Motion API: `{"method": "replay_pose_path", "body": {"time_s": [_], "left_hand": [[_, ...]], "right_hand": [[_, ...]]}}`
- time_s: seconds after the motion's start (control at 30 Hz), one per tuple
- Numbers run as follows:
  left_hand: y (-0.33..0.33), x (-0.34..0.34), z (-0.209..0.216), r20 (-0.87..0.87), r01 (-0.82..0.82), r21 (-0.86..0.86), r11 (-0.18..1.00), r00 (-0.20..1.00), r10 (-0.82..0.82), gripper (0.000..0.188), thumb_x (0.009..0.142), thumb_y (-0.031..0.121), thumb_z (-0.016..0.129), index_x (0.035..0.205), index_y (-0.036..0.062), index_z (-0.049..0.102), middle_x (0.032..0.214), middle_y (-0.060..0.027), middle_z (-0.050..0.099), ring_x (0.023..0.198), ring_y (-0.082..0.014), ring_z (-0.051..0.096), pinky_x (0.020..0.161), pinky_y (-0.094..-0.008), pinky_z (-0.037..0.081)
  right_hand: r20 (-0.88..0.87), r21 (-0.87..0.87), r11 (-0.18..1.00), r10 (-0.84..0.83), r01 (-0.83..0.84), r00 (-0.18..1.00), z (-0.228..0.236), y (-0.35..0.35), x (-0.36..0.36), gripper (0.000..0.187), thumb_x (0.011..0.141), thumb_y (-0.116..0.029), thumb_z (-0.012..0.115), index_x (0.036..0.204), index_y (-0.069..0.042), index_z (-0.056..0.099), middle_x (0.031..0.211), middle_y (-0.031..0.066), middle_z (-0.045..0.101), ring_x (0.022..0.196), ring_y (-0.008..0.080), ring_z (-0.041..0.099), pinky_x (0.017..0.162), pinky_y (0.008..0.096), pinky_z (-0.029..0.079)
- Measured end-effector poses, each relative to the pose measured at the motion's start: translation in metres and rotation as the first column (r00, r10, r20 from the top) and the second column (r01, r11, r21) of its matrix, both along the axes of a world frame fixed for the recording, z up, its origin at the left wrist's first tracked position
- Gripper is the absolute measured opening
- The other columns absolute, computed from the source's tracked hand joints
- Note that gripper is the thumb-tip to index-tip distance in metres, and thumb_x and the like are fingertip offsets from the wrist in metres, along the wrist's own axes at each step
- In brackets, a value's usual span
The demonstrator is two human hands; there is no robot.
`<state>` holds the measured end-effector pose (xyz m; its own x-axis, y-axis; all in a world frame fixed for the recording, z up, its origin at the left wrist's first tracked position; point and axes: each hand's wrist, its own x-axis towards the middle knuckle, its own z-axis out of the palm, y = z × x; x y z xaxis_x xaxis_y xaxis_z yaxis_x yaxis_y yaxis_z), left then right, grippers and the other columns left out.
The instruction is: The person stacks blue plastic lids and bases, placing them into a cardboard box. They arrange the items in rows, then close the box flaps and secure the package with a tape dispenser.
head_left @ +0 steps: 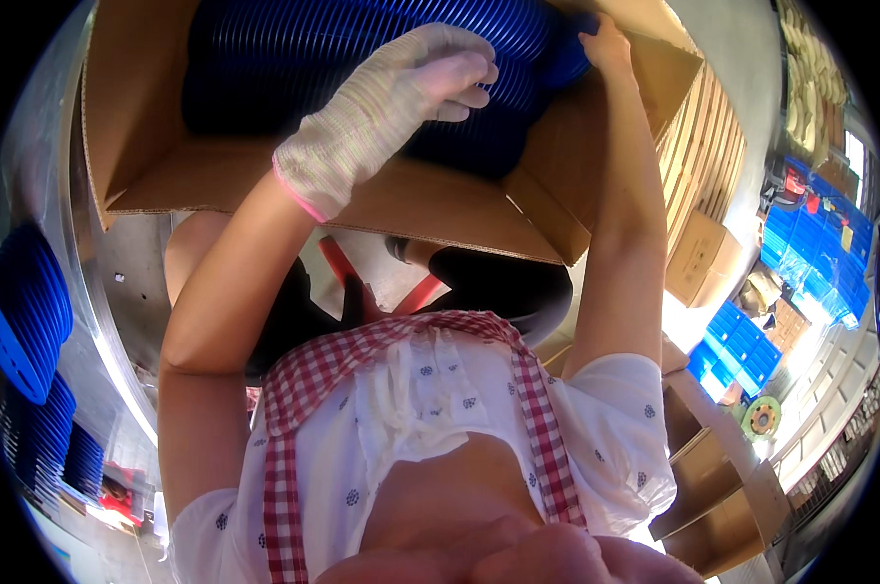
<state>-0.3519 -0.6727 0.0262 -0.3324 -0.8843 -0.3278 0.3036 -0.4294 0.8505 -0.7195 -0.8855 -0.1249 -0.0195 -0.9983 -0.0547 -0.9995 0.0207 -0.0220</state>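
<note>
An open cardboard box (391, 200) in front of me holds rows of thin, round blue plastic discs (362, 49) standing on edge, packed close together. My left hand (401, 92), in a striped knit glove with bare fingertips, hovers over the discs. Its fingers are curled in, and I see nothing between them. At the far right corner of the box my bare right hand (610, 49) grips the edge of a blue disc (564, 60) at the end of a row. Some of its fingers are hidden behind that disc.
More blue discs (26, 311) stand stacked on a metal surface (104, 321) at my left. On the right are a wooden slatted pallet (702, 156), a closed carton (702, 258), blue crates (736, 350) and an open carton (712, 526). Red legs (347, 277) show below the box.
</note>
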Motion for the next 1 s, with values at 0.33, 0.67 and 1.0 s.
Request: {"method": "replay_pose_path", "body": {"time_s": [0.33, 0.67, 1.0], "left_hand": [[0.001, -0.001, -0.001, 0.034, 0.044, 0.01, 0.999, 0.998, -0.044, 0.036, 0.097, 0.032, 0.054, 0.122, 0.0061, 0.059, 0.116, -0.0071, 0.063, 0.105, -0.018, 0.062, 0.095, -0.0324, 0.048], [0.002, 0.002, 0.003, 0.076, 0.027, -0.003, 1.0, 0.997, -0.027, 0.036, 0.098, 0.028, 0.052, 0.124, 0.0032, 0.057, 0.116, -0.0095, 0.064, 0.105, -0.0178, 0.063, 0.097, -0.0331, 0.049], [0.002, 0.0, 0.013, 0.121, -0.008, -0.036, 0.999, 0.993, 0.012, 0.043, 0.097, 0.03, 0.055, 0.13, 0.0022, 0.053, 0.121, -0.0129, 0.063, 0.109, -0.0219, 0.062, 0.099, -0.0355, 0.048]], "right_hand": [[-0.087, 0.005, 0.993, 0.12, -0.12, 0.989, -0.065, -0.012, -0.036, 0.056, 0.092, -0.029, 0.057, 0.141, -0.006, 0.045, 0.131, 0.0231, 0.057, 0.125, 0.0336, 0.053, 0.104, 0.0427, 0.044], [0.07, 0.3, 0.952, 0.04, -0.06, 0.997, -0.021, 0.038, 0.016, 0.043, 0.093, -0.029, 0.055, 0.132, -0.01, 0.058, 0.127, 0.0144, 0.063, 0.12, 0.032, 0.058, 0.104, 0.0379, 0.043], [0.913, -0.384, 0.919, 0.363, -0.091, -0.188, 0.264, 0.274, 0.119, 0.037, 0.095, -0.015, 0.058, 0.128, 0.001, 0.053, 0.09, 0.011, 0.065, 0.079, 0.0164, 0.062, 0.075, 0.0267, 0.051]]}}
